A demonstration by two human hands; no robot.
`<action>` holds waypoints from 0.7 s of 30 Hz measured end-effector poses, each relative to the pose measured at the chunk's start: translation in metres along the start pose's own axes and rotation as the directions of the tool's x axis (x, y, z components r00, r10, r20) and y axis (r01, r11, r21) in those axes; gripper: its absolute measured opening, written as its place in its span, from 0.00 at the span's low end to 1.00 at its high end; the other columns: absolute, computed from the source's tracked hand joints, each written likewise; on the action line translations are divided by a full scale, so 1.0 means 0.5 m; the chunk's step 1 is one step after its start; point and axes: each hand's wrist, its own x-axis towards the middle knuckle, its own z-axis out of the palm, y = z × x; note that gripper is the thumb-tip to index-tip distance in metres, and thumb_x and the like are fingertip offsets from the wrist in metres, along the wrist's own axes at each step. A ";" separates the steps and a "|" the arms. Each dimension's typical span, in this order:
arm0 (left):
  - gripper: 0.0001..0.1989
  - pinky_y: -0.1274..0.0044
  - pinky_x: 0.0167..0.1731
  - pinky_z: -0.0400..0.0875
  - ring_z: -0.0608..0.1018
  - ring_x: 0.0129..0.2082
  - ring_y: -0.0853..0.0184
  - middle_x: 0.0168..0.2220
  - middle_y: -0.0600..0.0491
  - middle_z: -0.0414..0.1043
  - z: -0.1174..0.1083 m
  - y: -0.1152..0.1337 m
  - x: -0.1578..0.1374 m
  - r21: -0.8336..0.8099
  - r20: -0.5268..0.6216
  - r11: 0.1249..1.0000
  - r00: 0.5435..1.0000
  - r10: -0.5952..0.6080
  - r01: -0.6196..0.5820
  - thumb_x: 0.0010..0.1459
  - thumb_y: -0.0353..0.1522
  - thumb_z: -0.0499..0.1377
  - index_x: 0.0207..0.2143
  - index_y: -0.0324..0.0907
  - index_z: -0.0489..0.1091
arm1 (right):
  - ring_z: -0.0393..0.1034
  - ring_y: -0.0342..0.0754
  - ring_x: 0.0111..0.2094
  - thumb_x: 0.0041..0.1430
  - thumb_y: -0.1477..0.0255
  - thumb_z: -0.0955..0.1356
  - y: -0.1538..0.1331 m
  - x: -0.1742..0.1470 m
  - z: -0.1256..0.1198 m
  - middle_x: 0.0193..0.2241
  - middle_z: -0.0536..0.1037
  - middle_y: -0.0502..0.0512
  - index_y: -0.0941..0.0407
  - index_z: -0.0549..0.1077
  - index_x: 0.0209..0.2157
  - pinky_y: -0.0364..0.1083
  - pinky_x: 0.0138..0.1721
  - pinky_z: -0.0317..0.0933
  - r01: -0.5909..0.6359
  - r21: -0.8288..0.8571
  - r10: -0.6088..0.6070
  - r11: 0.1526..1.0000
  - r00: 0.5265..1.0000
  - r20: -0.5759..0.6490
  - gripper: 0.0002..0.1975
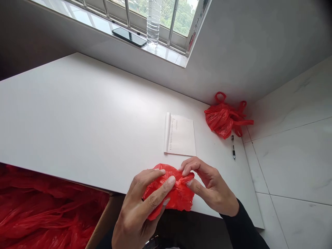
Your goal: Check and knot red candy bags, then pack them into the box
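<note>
Both hands work on a crumpled red plastic bag [185, 199] at the table's front edge. My left hand [140, 204] grips its left side, thumb lying across the top and fingers partly underneath. With thumb and fingers, my right hand [210, 186] pinches a twisted part of the bag at its right end. Whether anything lies inside the bag cannot be seen. Just beyond the hands, a notepad [183, 136] with handwriting lies on the white table [98, 121], its cover folded back at the left.
At lower left, a cardboard box [100, 221] holds many red plastic bags [46, 211]. More red bags [223, 117] lie bunched at the back right corner, near a black pen [233, 152]. The windowsill bears a phone [129, 36] and a water bottle [153, 29]. A tiled wall [298, 155] borders the right.
</note>
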 end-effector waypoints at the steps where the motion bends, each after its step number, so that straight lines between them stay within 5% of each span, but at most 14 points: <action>1: 0.25 0.68 0.56 0.71 0.70 0.58 0.59 0.57 0.43 0.66 -0.001 -0.001 0.000 -0.002 -0.002 1.000 1.000 0.000 0.000 0.64 0.17 0.55 0.61 0.38 0.69 | 0.68 0.48 0.44 0.67 0.74 0.68 0.001 0.000 0.001 0.41 0.73 0.51 0.50 0.73 0.43 0.49 0.49 0.62 -0.012 0.013 0.013 1.000 1.000 -0.015 0.05; 7: 0.28 0.69 0.52 0.72 0.71 0.55 0.61 0.52 0.44 0.67 0.001 -0.009 -0.011 0.007 -0.048 0.999 0.998 -0.041 0.041 0.61 0.13 0.57 0.61 0.39 0.70 | 0.65 0.45 0.36 0.67 0.63 0.71 0.002 0.011 0.005 0.35 0.72 0.49 0.50 0.75 0.46 0.47 0.42 0.61 -0.211 -0.038 0.208 0.977 0.975 -0.075 0.10; 13: 0.30 0.69 0.51 0.73 0.72 0.54 0.61 0.51 0.45 0.67 0.008 -0.014 -0.021 0.016 -0.055 0.999 0.997 -0.046 0.047 0.59 0.12 0.58 0.60 0.40 0.71 | 0.58 0.43 0.28 0.68 0.54 0.67 0.004 0.020 0.007 0.27 0.68 0.48 0.55 0.71 0.32 0.45 0.30 0.54 -0.327 -0.067 0.324 0.943 0.945 -0.052 0.19; 21: 0.28 0.68 0.54 0.72 0.71 0.59 0.58 0.58 0.43 0.67 0.009 -0.010 -0.006 0.077 -0.052 0.996 0.997 -0.051 0.055 0.62 0.15 0.58 0.62 0.40 0.68 | 0.65 0.47 0.47 0.68 0.66 0.69 0.002 0.014 0.000 0.43 0.70 0.52 0.51 0.71 0.39 0.46 0.51 0.60 -0.102 0.069 0.108 0.992 0.991 -0.082 0.04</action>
